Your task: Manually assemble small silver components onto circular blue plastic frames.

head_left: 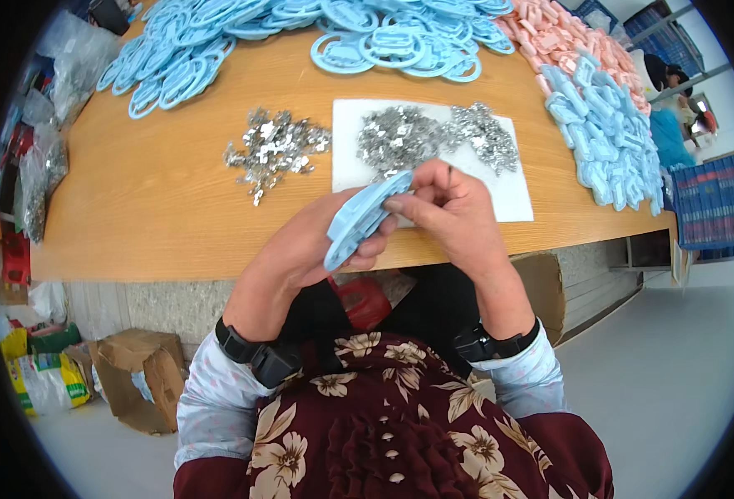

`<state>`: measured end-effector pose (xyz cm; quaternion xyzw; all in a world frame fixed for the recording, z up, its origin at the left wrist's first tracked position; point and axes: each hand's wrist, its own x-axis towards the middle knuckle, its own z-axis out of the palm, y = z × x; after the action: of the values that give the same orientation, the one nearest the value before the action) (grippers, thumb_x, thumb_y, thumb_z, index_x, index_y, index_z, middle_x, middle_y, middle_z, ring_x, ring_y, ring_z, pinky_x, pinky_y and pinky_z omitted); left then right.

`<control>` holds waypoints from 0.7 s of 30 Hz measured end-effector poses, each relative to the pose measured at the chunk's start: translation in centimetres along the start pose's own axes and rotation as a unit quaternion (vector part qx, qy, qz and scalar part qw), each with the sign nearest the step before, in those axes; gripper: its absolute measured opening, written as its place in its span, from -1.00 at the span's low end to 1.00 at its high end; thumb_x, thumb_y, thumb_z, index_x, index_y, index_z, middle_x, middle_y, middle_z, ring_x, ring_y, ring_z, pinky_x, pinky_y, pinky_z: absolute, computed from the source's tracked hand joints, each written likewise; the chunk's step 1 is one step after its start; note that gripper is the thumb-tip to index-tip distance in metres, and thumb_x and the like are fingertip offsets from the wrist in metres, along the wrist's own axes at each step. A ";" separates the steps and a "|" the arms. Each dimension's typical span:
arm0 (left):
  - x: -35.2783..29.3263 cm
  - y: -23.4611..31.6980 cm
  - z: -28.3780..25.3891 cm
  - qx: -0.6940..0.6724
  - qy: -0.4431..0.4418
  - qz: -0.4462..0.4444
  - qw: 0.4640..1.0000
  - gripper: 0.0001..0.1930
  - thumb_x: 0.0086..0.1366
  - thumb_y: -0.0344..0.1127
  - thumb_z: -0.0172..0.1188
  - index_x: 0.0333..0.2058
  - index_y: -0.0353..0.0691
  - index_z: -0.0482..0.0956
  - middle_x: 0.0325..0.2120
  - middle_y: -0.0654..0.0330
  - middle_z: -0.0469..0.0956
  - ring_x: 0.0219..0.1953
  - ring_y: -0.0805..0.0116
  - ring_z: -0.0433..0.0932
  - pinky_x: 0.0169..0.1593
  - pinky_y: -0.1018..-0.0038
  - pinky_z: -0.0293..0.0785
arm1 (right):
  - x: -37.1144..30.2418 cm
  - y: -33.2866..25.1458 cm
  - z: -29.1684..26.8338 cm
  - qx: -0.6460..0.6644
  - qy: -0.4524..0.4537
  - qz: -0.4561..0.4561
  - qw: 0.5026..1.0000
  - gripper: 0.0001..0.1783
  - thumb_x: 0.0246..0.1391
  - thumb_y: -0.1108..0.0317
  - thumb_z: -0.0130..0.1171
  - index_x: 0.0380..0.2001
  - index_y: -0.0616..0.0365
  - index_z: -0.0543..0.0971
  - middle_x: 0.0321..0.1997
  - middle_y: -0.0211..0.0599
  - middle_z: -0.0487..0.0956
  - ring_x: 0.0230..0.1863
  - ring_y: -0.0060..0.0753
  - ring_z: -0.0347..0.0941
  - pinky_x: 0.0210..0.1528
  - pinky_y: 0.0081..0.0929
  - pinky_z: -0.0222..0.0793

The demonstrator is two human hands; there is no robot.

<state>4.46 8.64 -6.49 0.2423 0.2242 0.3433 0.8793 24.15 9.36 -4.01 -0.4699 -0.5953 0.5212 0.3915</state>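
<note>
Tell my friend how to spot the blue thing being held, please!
Find the big, wood-coloured table, then the bare left hand and bare right hand near its front edge. Between them is a curved, light-blue plastic piece. Only this one is held up; the other light-blue plastic pieces lie heaped on the table.

1 lt-blue plastic pc point(362, 218), tilted, gripped in L hand point(300, 237) over near edge of wood-top bench point(151, 200); R hand point(458, 216) w/ thumb at pc's upper end. Bench stock: lt-blue oval pcs point(392, 46), heaped along far side; pink pcs point(550, 41), heaped far R; sm. lt-blue pcs point(608, 137), piled just nearer; 1 wht sheet point(512, 204) w/ silver metal bits point(396, 137); 1 addl. silver pile point(275, 150), on bare wood L of sheet. Floor, L: 1 open cardboard box point(122, 382).
</note>
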 end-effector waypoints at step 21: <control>0.7 -0.8 1.9 0.363 0.092 0.209 0.903 -0.62 0.41 -0.39 0.09 0.16 -0.33 0.37 -0.06 0.19 0.52 -0.03 0.48 0.48 0.07 0.50 0.42 | -0.6 1.6 -3.2 0.212 -0.121 0.092 0.965 -0.66 0.25 0.34 0.20 0.04 0.24 0.52 -0.24 -0.48 0.60 -0.36 -0.75 0.45 -0.31 -0.72 0.39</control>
<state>6.38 8.11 -5.65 0.5531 0.3573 0.4351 0.6141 27.64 9.63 -5.07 -0.3619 -0.4687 0.7221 0.3576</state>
